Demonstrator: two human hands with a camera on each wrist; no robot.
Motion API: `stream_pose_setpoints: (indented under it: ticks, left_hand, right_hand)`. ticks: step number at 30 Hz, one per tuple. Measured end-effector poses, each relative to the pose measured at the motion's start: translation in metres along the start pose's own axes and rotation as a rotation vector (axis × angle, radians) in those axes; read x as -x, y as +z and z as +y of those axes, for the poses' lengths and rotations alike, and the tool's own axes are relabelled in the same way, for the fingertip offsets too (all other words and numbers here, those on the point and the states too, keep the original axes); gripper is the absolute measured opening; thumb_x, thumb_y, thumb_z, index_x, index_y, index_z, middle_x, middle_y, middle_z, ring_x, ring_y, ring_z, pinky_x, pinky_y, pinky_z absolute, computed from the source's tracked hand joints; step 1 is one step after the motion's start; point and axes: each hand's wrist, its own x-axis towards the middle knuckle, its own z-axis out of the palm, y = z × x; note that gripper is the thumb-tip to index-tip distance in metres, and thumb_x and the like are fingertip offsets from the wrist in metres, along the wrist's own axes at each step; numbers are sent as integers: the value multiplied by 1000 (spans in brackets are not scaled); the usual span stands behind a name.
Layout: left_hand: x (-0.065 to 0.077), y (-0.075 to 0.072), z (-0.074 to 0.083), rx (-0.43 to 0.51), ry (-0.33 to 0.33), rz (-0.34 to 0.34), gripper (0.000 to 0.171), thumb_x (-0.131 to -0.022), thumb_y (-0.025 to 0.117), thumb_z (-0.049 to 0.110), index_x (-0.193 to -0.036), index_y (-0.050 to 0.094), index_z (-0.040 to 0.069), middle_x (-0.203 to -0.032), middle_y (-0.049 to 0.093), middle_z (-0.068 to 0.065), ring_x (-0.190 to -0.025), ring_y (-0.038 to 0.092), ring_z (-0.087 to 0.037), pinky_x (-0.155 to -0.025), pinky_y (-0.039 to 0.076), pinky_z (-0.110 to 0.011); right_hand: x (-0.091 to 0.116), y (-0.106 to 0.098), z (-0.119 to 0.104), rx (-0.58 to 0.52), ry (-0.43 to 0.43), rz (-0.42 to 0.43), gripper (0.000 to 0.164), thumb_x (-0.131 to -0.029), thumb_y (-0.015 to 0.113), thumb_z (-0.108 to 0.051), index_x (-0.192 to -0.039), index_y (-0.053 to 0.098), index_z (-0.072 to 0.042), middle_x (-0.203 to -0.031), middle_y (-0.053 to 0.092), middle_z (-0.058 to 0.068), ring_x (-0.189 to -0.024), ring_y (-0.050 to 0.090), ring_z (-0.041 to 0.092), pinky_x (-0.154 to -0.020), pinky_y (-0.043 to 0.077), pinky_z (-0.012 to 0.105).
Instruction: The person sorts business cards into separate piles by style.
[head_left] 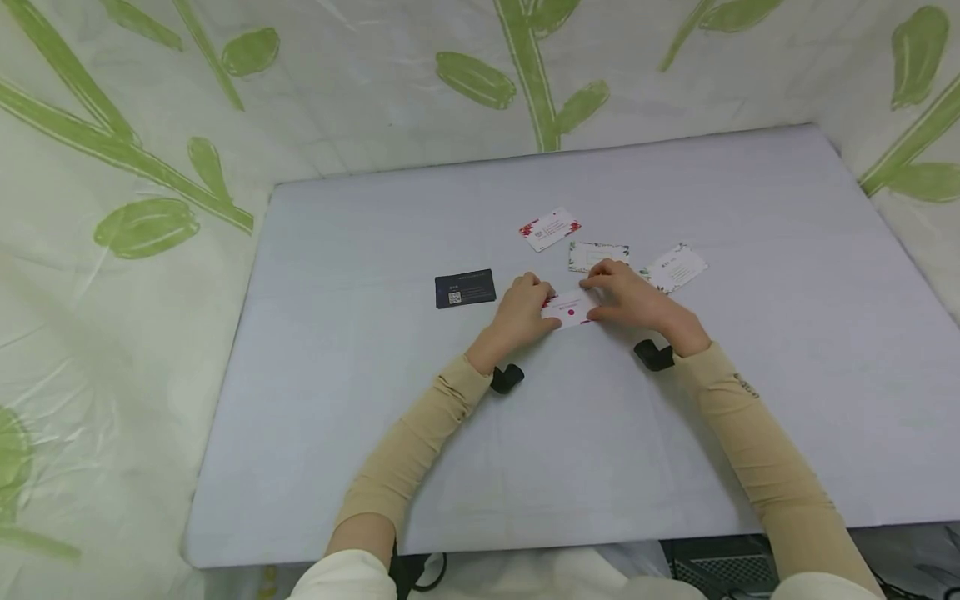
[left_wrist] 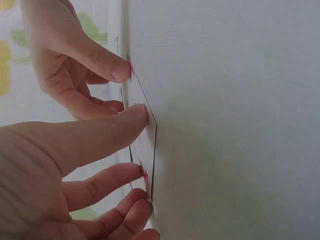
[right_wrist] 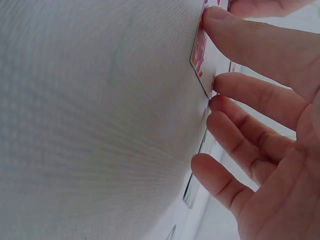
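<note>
A white business card (head_left: 570, 309) with red corner patterns and a red dot lies low over the table between both hands. My left hand (head_left: 522, 310) holds its left end, thumb at the near edge and fingers around the far corner. From the other side, my right hand (head_left: 628, 297) has its thumb on the card's right end and its index finger at the edge. In the left wrist view, the left thumb (left_wrist: 135, 116) presses on the card's face. The right wrist view shows the right hand's other fingers (right_wrist: 220, 180) spread loosely beside the card.
A dark card stack (head_left: 465, 289) with a QR code lies to the left. Beyond the hands are a red-patterned card (head_left: 551, 229), a leaf-bordered card (head_left: 597, 256) and another leaf-patterned card (head_left: 677, 267). A grey-white cloth covers the table (head_left: 360, 350); leaf-printed sheeting (head_left: 375, 92) hangs behind.
</note>
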Motion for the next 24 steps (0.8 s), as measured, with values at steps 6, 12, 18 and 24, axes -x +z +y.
stream_pose_setpoints:
  ticks: [6, 12, 18, 24]
  left_hand:
    - [-2, 0, 0, 13, 3, -10, 41, -81, 72, 25, -112, 59, 2, -107, 50, -11, -100, 46, -23, -85, 39, -34]
    - [-2, 0, -2, 84, 9, -10, 40, -80, 73, 19, -112, 53, 3, -103, 51, -10, -95, 47, -23, -83, 40, -34]
    - [2, -1, -7, 282, 70, 80, 28, -84, 64, 4, -109, 51, 4, -97, 54, -8, -87, 49, -18, -76, 41, -28]
    - [9, -16, -24, 440, 148, 271, 20, -84, 62, -4, -103, 59, 2, -93, 59, -11, -85, 54, -18, -75, 45, -21]
  right_hand:
    - [-1, 0, 2, -16, -9, 23, 39, -76, 74, -4, -109, 60, 9, -112, 49, 22, -106, 43, 36, -94, 34, 47]
    - [-2, 1, 1, -59, 13, 31, 36, -76, 74, -4, -105, 56, 8, -108, 50, 20, -104, 44, 33, -93, 34, 45]
    - [-5, -1, -6, -192, 87, 107, 23, -81, 68, 0, -99, 54, 5, -99, 57, 18, -88, 52, 29, -77, 44, 39]
    - [-17, -8, -19, -321, 102, 237, 13, -84, 66, -4, -93, 61, 4, -91, 61, 14, -83, 56, 22, -74, 46, 25]
